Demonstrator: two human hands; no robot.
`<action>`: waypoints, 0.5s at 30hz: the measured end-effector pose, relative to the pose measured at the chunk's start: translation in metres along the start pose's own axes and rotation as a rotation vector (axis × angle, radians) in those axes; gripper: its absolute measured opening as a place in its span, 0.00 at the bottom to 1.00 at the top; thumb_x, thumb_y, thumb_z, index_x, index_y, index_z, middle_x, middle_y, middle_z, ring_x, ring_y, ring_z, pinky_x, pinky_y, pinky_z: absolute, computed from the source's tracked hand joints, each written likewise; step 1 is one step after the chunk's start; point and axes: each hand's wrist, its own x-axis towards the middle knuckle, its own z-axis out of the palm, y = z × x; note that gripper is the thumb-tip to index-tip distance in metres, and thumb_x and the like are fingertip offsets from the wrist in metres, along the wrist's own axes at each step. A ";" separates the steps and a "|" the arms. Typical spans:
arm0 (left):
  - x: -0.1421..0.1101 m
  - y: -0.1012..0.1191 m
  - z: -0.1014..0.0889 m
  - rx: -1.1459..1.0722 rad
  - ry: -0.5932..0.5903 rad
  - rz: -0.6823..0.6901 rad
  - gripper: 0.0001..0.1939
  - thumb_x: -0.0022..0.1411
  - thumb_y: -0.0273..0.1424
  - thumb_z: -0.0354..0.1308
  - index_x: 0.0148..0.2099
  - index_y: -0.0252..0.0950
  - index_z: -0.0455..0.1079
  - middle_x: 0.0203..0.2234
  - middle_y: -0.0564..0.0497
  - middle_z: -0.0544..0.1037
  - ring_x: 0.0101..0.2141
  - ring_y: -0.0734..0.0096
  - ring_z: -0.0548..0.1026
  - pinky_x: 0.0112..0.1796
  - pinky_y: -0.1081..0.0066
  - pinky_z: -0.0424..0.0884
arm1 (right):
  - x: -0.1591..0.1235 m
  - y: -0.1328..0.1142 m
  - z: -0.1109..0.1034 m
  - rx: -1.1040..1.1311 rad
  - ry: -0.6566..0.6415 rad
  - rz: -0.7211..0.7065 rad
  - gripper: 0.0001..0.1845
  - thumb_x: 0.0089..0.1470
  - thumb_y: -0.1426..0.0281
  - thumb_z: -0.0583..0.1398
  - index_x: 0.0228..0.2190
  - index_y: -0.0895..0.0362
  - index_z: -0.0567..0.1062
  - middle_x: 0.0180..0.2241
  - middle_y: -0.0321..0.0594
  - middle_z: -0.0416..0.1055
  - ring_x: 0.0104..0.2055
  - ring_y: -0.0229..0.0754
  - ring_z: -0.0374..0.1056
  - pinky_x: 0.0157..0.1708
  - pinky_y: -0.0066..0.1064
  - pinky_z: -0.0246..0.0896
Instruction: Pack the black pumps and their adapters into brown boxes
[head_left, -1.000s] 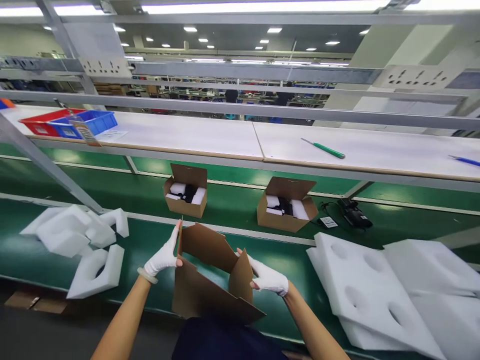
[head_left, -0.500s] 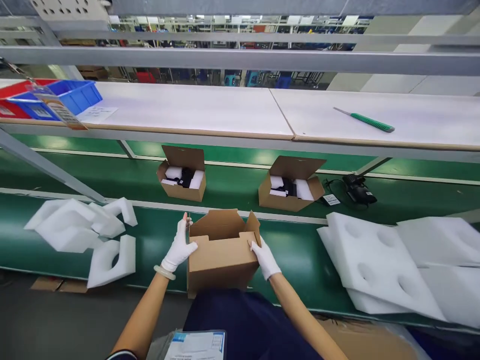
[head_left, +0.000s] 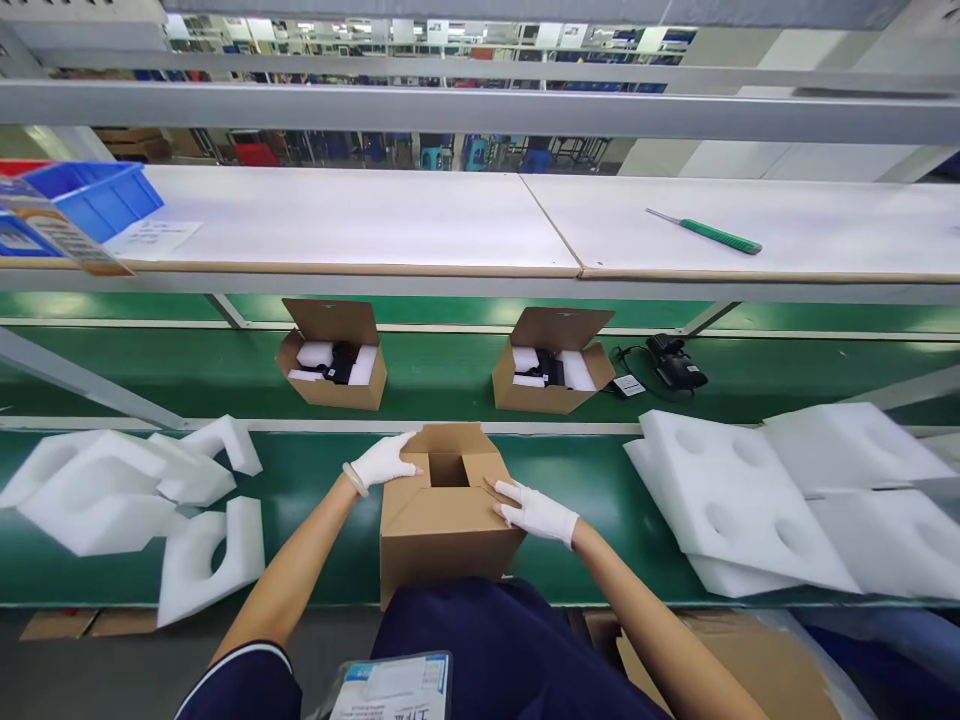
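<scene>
A brown cardboard box (head_left: 442, 530) stands at the near edge of the green belt (head_left: 315, 500), right in front of me. Its top flaps are folded partly inward and a square gap stays open in the middle. My left hand (head_left: 384, 460), in a white glove, lies flat on the left flap with its fingers stretched out. My right hand (head_left: 534, 510), also gloved, presses flat on the right flap, fingers spread. Neither hand grips anything.
Two open boxes (head_left: 334, 355) (head_left: 551, 370) holding white foam and a black part sit on the far belt. White foam pieces (head_left: 187, 545) lie left, foam sheets (head_left: 735, 500) right. A black device (head_left: 675, 362) with cable lies right. A green-handled tool (head_left: 705, 233) and blue bin (head_left: 97, 195) rest on the shelf.
The box went from half-unfolded in my hands to standing square on the belt. Both hands moved from its sides up onto the top flaps and pushed them inward.
</scene>
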 end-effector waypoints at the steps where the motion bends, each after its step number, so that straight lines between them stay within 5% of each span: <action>1: -0.002 0.003 0.002 0.026 -0.013 0.039 0.35 0.46 0.43 0.65 0.57 0.39 0.68 0.56 0.47 0.71 0.57 0.52 0.67 0.58 0.60 0.60 | 0.000 -0.001 -0.007 0.017 -0.025 -0.025 0.30 0.54 0.56 0.54 0.57 0.53 0.68 0.50 0.43 0.70 0.50 0.48 0.68 0.53 0.42 0.60; 4: -0.016 0.010 0.008 0.076 -0.125 0.187 0.24 0.53 0.43 0.59 0.52 0.47 0.72 0.55 0.54 0.72 0.56 0.60 0.68 0.57 0.64 0.60 | 0.006 -0.010 -0.027 0.014 0.087 -0.077 0.25 0.57 0.55 0.50 0.44 0.56 0.77 0.39 0.42 0.74 0.47 0.49 0.69 0.50 0.40 0.61; 6: -0.026 0.014 0.008 0.145 -0.184 0.239 0.23 0.51 0.45 0.61 0.50 0.52 0.73 0.58 0.58 0.68 0.57 0.58 0.67 0.57 0.64 0.59 | 0.016 -0.024 -0.035 -0.069 0.177 -0.038 0.25 0.54 0.54 0.53 0.45 0.56 0.75 0.40 0.43 0.74 0.47 0.50 0.69 0.49 0.40 0.61; 10: -0.033 0.022 0.008 0.356 -0.230 0.183 0.22 0.50 0.48 0.61 0.47 0.52 0.75 0.61 0.57 0.64 0.55 0.50 0.68 0.55 0.60 0.62 | 0.041 -0.059 -0.029 -0.392 -0.017 -0.001 0.41 0.39 0.53 0.65 0.55 0.54 0.68 0.48 0.47 0.71 0.48 0.55 0.68 0.46 0.40 0.62; 15: -0.026 0.026 0.022 0.538 -0.149 0.025 0.39 0.49 0.43 0.63 0.63 0.43 0.60 0.53 0.43 0.72 0.50 0.44 0.71 0.50 0.55 0.65 | 0.050 -0.086 -0.001 -0.694 -0.023 0.041 0.39 0.38 0.56 0.67 0.51 0.60 0.69 0.46 0.55 0.70 0.48 0.61 0.66 0.43 0.43 0.61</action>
